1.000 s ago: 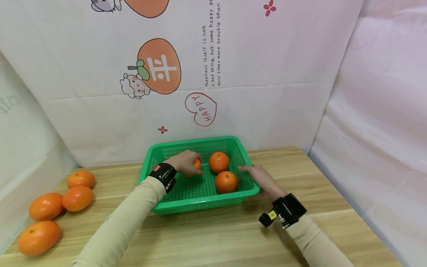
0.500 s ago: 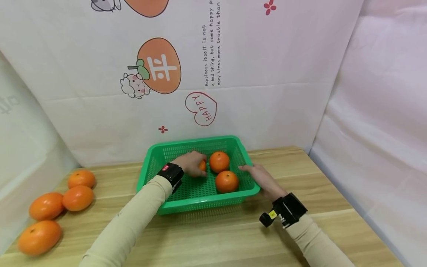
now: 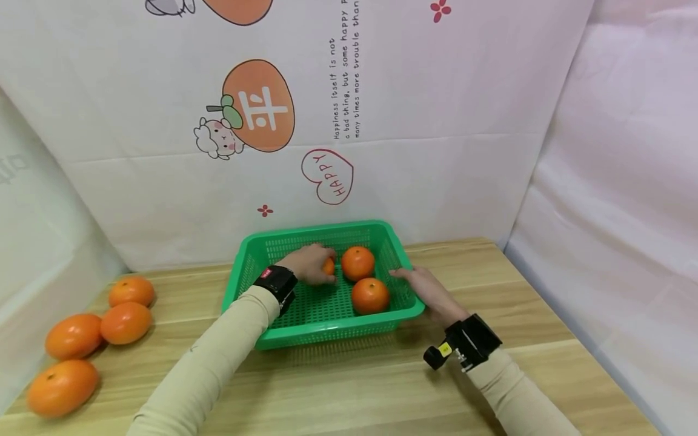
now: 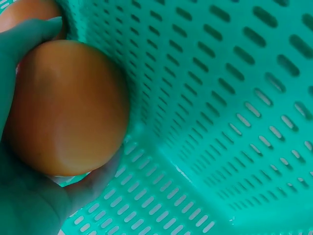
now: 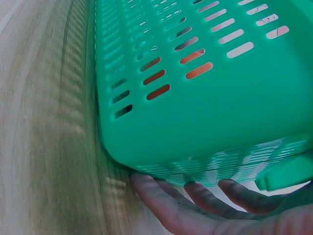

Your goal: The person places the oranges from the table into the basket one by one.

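Observation:
Inside a green plastic basket point(image 3: 327, 327), my left hand point(image 3: 306, 265) grips an orange point(image 4: 73, 110), with thumb and fingers curved round it. In the head view the hand covers most of this fruit. Just right of it, two more oranges, a rear one point(image 3: 358, 263) and a front one point(image 3: 371, 296), sit on the basket floor. My right hand point(image 3: 434, 296) holds the basket's right side, its thumb over the rim. In the right wrist view its fingers point(image 5: 205, 198) lie against the outer wall near the bottom.
Several oranges point(image 3: 127, 323) lie grouped on the left of the wooden table point(image 3: 349, 387). A printed white cloth point(image 3: 414, 181) hangs close behind the basket. White cloth sides point(image 3: 616, 200) flank the table.
My left hand has shifted a little to the right inside the basket with the orange, toward the other two. My right hand stays in place on the basket's side.

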Action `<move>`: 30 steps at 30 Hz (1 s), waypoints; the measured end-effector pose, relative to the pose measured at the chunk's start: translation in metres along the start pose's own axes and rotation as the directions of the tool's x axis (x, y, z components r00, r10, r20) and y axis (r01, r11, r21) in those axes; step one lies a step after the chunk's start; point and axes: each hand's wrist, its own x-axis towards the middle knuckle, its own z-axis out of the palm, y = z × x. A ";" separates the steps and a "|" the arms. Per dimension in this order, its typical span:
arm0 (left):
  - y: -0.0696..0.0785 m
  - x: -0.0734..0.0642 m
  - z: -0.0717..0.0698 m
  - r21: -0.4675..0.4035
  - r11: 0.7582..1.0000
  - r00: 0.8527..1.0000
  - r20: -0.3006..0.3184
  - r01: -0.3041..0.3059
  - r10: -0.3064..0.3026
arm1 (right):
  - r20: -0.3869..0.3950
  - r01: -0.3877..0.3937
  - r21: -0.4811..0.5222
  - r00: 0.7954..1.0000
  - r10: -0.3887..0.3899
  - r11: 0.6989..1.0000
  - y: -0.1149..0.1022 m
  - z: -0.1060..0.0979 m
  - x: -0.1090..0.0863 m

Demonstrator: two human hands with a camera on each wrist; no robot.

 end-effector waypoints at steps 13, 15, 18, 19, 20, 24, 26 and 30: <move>-0.005 -0.002 -0.003 -0.094 0.996 1.000 -0.024 0.001 -0.003 | 0.014 -0.001 0.009 1.000 0.001 1.000 -0.002 -0.001 0.003; -0.006 -0.001 -0.003 -0.103 0.995 1.000 -0.025 -0.009 0.006 | 0.014 -0.003 0.010 1.000 0.003 1.000 -0.002 -0.001 0.003; -0.005 0.000 -0.005 -0.115 0.993 1.000 -0.024 -0.021 0.018 | 0.017 -0.002 0.013 1.000 0.002 1.000 -0.001 -0.002 0.003; -0.004 0.000 -0.006 -0.121 0.992 1.000 -0.023 -0.023 0.020 | 0.016 -0.003 0.013 1.000 0.002 1.000 -0.001 -0.002 0.003; -0.003 0.000 -0.007 -0.124 0.992 1.000 -0.022 -0.025 0.022 | 0.017 -0.002 0.014 1.000 0.001 1.000 -0.001 -0.002 0.003; 0.000 -0.002 -0.011 -0.128 0.991 0.999 -0.030 -0.027 0.023 | 0.021 0.002 0.013 1.000 -0.002 1.000 -0.001 -0.002 0.003; 0.002 -0.002 -0.012 -0.128 0.991 0.999 -0.036 -0.029 0.025 | 0.020 0.000 0.012 1.000 0.000 1.000 -0.001 -0.003 0.002; 0.003 -0.003 -0.014 -0.104 0.994 0.997 -0.072 -0.040 0.033 | 0.017 -0.003 0.014 1.000 0.003 1.000 0.000 -0.002 0.002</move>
